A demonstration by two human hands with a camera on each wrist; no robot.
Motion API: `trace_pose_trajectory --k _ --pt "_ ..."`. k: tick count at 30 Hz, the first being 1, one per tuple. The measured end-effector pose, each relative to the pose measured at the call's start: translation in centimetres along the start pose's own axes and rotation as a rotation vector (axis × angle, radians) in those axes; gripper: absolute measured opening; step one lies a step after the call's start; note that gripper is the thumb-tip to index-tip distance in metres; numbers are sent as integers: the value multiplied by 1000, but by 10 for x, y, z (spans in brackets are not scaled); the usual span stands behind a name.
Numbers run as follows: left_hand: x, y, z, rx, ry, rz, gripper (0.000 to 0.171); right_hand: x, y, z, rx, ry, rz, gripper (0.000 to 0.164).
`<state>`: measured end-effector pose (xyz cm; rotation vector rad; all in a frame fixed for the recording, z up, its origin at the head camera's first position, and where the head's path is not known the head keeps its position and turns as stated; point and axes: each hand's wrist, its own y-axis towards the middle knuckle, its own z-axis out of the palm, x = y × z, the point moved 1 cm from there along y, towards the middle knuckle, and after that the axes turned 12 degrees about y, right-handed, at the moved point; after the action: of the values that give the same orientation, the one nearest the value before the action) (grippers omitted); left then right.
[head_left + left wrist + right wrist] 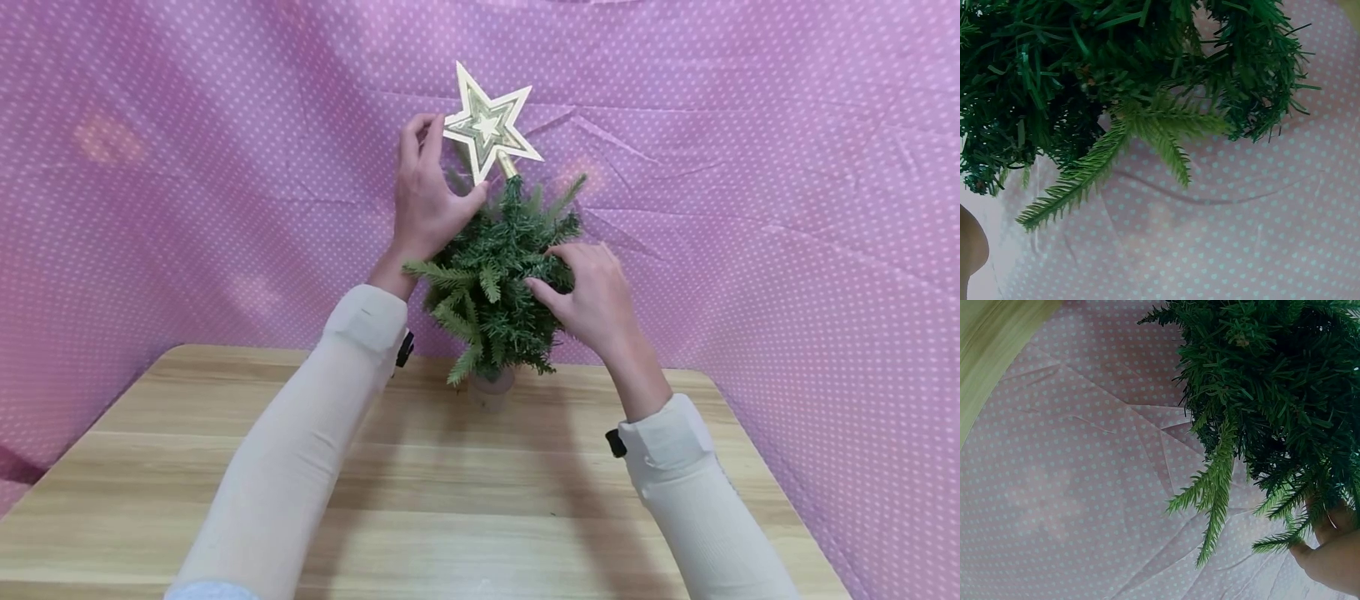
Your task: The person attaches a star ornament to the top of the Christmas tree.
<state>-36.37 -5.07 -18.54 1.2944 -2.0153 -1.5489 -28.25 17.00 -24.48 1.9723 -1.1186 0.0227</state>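
Observation:
A small artificial Christmas tree (506,283) stands upright in the middle of the head view, with a gold star topper (487,125) tilted left at its tip. My left hand (429,187) holds the star by its edge, fingers at the left point and thumb at the lowest point. On the tree's right side, my right hand (596,292) reaches into the foliage with bent index finger and thumb apart; whether a branch is pinched between them is unclear. Light green sprigs (1079,181) stick out from the darker needles in the left wrist view. Behind sprigs in the right wrist view, a hand (1338,553) partly shows.
Below the tree, its pale base (491,390) rests near the back of a light wooden table (480,508). Pink dotted cloth (750,167) hangs behind the table and down both sides. Both forearms reach across the tabletop, casting shadows.

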Motion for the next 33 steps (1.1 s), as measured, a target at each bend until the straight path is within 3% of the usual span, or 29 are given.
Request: trace_pose_trajectory --k 13,18,25,33 --pt "-2 2 -3 57 5 -29 89 1 0 2 -3 -1 -8 50" --pt "-1 3 -3 45 -33 3 88 1 0 2 -6 2 -4 50" --pt "0 6 -6 55 -70 100 83 1 0 2 -16 13 -12 49" --pt "3 5 -7 101 -63 111 85 2 -1 2 -21 15 -15 48"
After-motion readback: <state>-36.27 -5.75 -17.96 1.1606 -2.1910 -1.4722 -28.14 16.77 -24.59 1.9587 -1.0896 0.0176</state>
